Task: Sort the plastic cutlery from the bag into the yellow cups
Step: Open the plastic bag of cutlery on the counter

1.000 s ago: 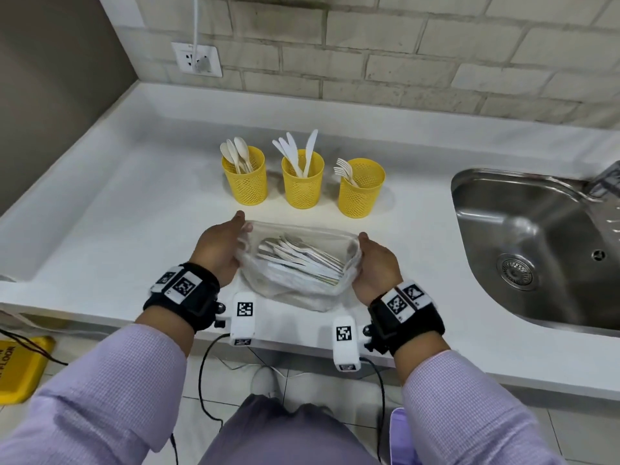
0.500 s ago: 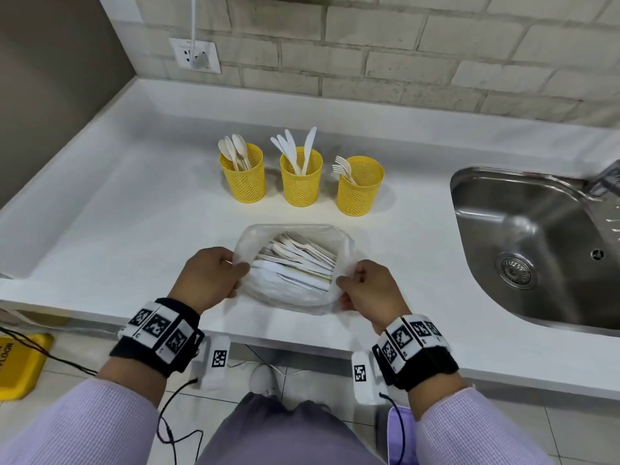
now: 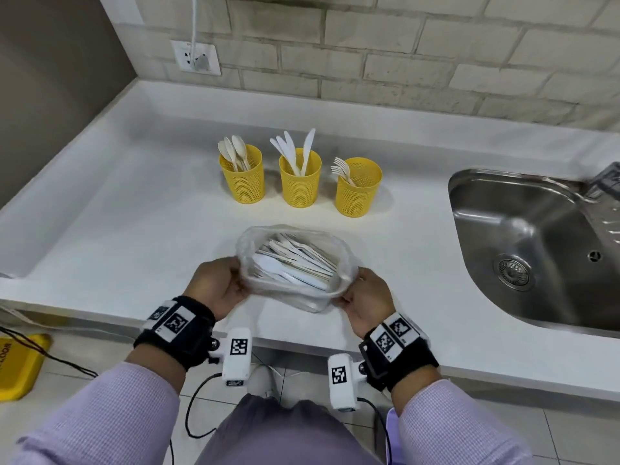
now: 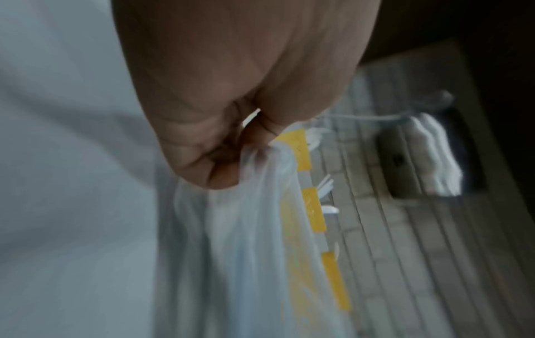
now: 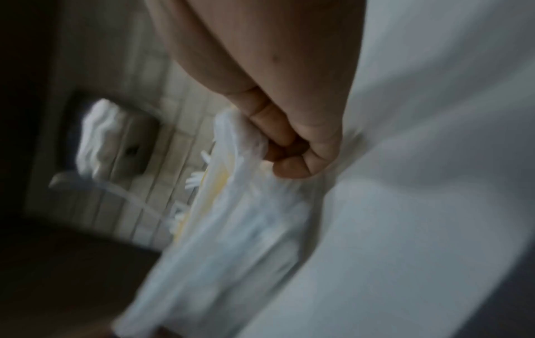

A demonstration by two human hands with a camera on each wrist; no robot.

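A clear plastic bag [image 3: 322, 300] lies near the counter's front edge with its mouth spread wide. Inside it lies a heap of white plastic cutlery [image 3: 295, 263]. My left hand [image 3: 218, 286] pinches the bag's left rim [image 4: 254, 160]. My right hand [image 3: 367, 297] pinches the right rim [image 5: 246, 137]. Behind the bag stand three yellow mesh cups: the left cup [image 3: 242, 178] holds spoons, the middle cup [image 3: 300, 182] holds knives, the right cup [image 3: 358, 186] holds forks.
A steel sink [image 3: 536, 250] is set into the white counter [image 3: 134, 213] at the right. A brick wall with a socket [image 3: 196, 58] and a plugged cable runs behind. The counter's front edge lies just under my wrists.
Both hands slid back along the bag's sides toward me and drew its rim outward, so the mouth stands wider. The bag has shifted slightly nearer the counter's front edge.
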